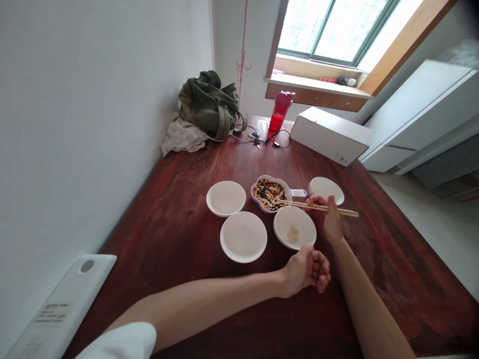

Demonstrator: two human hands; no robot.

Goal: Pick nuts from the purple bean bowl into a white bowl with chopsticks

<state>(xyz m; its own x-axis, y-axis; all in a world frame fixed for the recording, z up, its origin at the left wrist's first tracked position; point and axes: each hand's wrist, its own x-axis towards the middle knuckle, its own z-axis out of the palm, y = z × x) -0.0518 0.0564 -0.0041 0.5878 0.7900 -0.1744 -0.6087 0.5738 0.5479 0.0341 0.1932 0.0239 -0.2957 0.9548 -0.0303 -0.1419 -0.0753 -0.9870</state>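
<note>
Table [187, 189]: dark red, glossy wood stretching ahead of you; picture a clock on it, with the flower-shaped dish [285, 187] at the centre and 12 straight ahead.
Bag [205, 104]: olive green, slumped at 11 o'clock near the wall.
Box [333, 137]: white, long, lying between 1 and 2 o'clock.
Bottle [279, 112]: red, upright at 12 o'clock, well beyond the dish.
4 bowls: white and round; the 9 o'clock bowl [225, 198], the 7 o'clock bowl [243, 237], the 5 o'clock bowl [299, 219] and the 3 o'clock bowl [325, 188].
Dish at the centre: lavender outside, its handle pointing to 3 o'clock.
Your right hand [331, 222]: at 4 o'clock, fingers clamped on 2 chopsticks [297, 203].
Your left hand [305, 271]: farther out at 5 o'clock, fingers loosely curled; you cannot tell whether it touches the bowl just beyond.
Chopsticks: pale, their tips over the dish; whether they pinch anything, you cannot tell.
Bean mix [267, 194]: black, yellow, red and cream, filling the dish.
Pale pieces [293, 233]: a small cluster inside the 5 o'clock bowl.
</note>
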